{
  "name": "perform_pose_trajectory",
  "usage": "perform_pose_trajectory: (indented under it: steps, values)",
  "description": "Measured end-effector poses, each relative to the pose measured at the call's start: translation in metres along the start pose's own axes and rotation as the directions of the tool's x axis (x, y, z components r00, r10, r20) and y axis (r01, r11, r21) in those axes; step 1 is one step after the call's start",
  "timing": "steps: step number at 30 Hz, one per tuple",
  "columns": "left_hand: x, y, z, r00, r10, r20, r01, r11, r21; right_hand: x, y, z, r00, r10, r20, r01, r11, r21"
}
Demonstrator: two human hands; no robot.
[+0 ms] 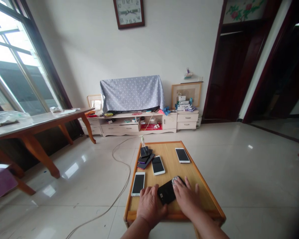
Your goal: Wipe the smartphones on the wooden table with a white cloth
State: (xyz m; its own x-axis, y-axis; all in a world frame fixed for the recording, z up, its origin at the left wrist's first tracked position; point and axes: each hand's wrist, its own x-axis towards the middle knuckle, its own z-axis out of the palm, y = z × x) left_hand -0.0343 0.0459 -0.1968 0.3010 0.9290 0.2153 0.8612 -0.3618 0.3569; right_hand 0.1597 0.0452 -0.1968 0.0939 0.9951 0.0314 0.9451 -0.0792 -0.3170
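A black phone [166, 193] lies face down and slanted on the small wooden table [196, 186]. My left hand [149, 204] grips its near left end between thumb and fingers. On its far right part, my right hand [185, 196] presses a white wad [174, 179], perhaps tissue or cloth, under the fingertips. The ring and little fingers of that hand are spread apart. A white phone [139, 183] rests just left of my left hand, screen up. Another white phone [158, 165] lies beyond the black one.
A third white phone [182, 155] lies at the table's far right. Several dark phones [146, 161] are stacked at the far left beside a clear pump bottle [143, 142]. A cable [126, 162] runs over the floor. A long table [52, 116] stands left, a low cabinet [169, 122] ahead.
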Motion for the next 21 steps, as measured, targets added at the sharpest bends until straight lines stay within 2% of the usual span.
perform_pose_trajectory:
  steps: [2, 3, 5, 7, 9, 11, 16, 18, 21]
  values:
    - [0.0, 0.0, -0.001, 1.0, 0.005, -0.003, -0.005, 1.0, -0.007, 0.004, 0.004, 0.001, 0.998, 0.05, -0.027, -0.05, 0.999, 0.004]
    - [0.0, 0.0, -0.001, 1.0, 0.004, -0.005, -0.004, 1.0, -0.009, 0.003, 0.0, 0.004, 0.999, 0.026, -0.024, -0.026, 1.0, 0.013]
    - [0.001, 0.0, 0.0, 1.0, -0.005, -0.001, 0.005, 1.0, -0.004, -0.006, -0.015, 0.013, 0.995, -0.095, 0.007, 0.094, 0.994, 0.051]
    - [0.002, 0.0, 0.001, 1.0, -0.024, 0.016, 0.024, 1.0, 0.007, -0.016, -0.031, 0.022, 0.972, -0.233, 0.039, 0.227, 0.967, 0.112]
    - [0.002, 0.0, 0.002, 0.999, -0.033, 0.029, 0.032, 0.999, 0.012, -0.017, -0.04, 0.024, 0.954, -0.297, 0.046, 0.288, 0.947, 0.145]
    - [0.002, 0.0, 0.002, 0.999, -0.027, 0.023, 0.026, 1.0, 0.012, -0.009, -0.037, 0.02, 0.964, -0.264, 0.041, 0.258, 0.958, 0.122]
    - [0.001, 0.0, 0.001, 1.0, -0.006, -0.009, 0.006, 1.0, 0.01, 0.016, -0.017, 0.006, 0.999, -0.035, -0.002, 0.035, 0.999, 0.018]
    - [0.001, 0.001, 0.001, 1.0, -0.005, -0.02, 0.005, 1.0, -0.006, 0.013, -0.023, 0.009, 0.998, -0.07, 0.011, 0.069, 0.997, 0.03]
    - [0.002, 0.003, -0.001, 1.0, 0.001, -0.017, -0.001, 1.0, -0.025, 0.002, -0.04, 0.017, 0.972, -0.231, 0.047, 0.226, 0.969, 0.098]
